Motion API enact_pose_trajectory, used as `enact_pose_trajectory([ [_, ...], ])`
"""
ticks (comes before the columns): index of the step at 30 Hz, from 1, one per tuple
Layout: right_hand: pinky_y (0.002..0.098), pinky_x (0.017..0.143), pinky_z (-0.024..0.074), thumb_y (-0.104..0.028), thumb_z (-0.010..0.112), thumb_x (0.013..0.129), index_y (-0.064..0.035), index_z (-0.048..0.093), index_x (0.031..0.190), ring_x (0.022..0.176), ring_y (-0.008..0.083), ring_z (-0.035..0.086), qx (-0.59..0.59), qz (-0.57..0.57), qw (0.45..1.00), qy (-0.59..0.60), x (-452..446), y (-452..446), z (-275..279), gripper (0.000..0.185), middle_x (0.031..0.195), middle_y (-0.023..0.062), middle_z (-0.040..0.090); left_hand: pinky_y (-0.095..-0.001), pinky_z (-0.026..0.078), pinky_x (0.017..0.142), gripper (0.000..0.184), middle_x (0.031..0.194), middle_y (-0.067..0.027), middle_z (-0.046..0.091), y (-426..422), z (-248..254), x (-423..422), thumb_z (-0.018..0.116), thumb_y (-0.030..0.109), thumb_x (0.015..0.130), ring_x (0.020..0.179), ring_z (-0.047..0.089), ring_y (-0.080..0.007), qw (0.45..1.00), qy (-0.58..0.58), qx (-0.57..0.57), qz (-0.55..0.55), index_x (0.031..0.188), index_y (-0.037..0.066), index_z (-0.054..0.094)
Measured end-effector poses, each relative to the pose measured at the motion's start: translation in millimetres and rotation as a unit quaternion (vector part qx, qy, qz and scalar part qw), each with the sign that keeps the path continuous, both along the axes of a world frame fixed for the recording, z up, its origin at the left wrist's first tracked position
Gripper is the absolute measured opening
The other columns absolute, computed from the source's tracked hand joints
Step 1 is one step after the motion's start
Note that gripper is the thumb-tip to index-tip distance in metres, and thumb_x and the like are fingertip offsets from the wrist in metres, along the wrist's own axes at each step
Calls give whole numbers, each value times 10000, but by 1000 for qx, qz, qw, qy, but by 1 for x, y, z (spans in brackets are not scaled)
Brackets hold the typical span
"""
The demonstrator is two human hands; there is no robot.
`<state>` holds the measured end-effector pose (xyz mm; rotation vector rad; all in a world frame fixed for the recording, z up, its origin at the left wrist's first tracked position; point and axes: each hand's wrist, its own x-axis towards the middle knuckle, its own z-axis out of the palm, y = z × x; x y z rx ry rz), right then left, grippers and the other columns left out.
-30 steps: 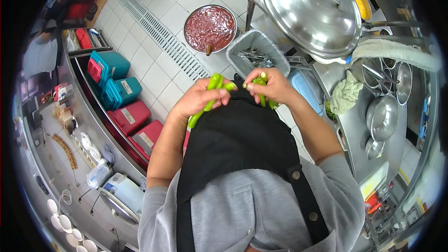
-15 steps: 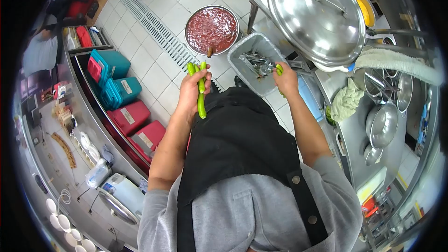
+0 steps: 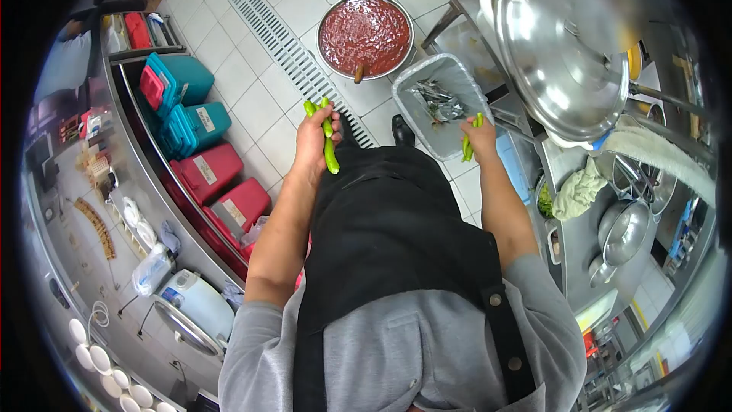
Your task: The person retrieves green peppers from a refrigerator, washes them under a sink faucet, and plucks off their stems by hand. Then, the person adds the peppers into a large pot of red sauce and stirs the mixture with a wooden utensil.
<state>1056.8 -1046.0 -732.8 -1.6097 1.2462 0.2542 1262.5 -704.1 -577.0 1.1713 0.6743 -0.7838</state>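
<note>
My left hand [image 3: 308, 141] is closed around long green chili peppers [image 3: 330, 160], whose ends stick out above and below the fingers. On the other side, my right hand [image 3: 482, 140] grips more green chili peppers [image 3: 467, 148], pointing down from the fingers. It is close to the right rim of a grey bin [image 3: 402, 98] with crumpled silvery wrapping [image 3: 438, 103] inside. Ahead, between both hands, a wide pot [image 3: 319, 47] of glossy red sauce stands low, with a brown handle [image 3: 358, 73] poking out of it.
A large metal lid [image 3: 534, 53] covers a pot on the right counter, near a pale cloth [image 3: 579, 191] and metal bowls [image 3: 627, 229]. Teal bins [image 3: 200, 128] and red bins [image 3: 213, 172] line the left counter. A floor drain grate [image 3: 282, 57] runs across the tiles.
The view has shifted, so the sauce pot, grey bin and lid appear farther right. My right hand has moved right and shows more of its peppers. Both hands keep their hold.
</note>
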Motion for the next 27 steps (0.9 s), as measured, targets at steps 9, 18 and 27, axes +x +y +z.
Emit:
enact_pose_trajectory([
  [9, 415, 676, 599, -2, 778, 892, -65, 533, 1258, 825, 234, 673, 296, -169, 935, -100, 85, 93, 8, 445, 1054, 111, 648, -228, 447, 529, 243, 920, -15, 625, 40, -129, 85, 645, 236, 1042, 719, 554, -93, 994, 93, 18, -48, 1236, 102, 587],
  [18, 371, 687, 636, 38, 789, 858, -46, 573, 1322, 838, 221, 687, 265, -186, 943, -79, 231, 191, -134, 519, 1004, 83, 647, -306, 495, 604, 210, 922, -56, 630, 31, -266, 174, 646, 213, 1032, 734, 595, -153, 980, 79, 96, -152, 1171, 67, 588],
  [27, 389, 756, 608, -17, 790, 862, 17, 473, 1479, 954, 267, 727, 182, -126, 973, -68, 356, 179, -261, 694, 1216, 179, 679, -368, 575, 727, 241, 1068, -87, 642, -37, -403, 259, 640, 266, 1059, 865, 649, -205, 989, 55, 62, -123, 1197, 79, 576],
])
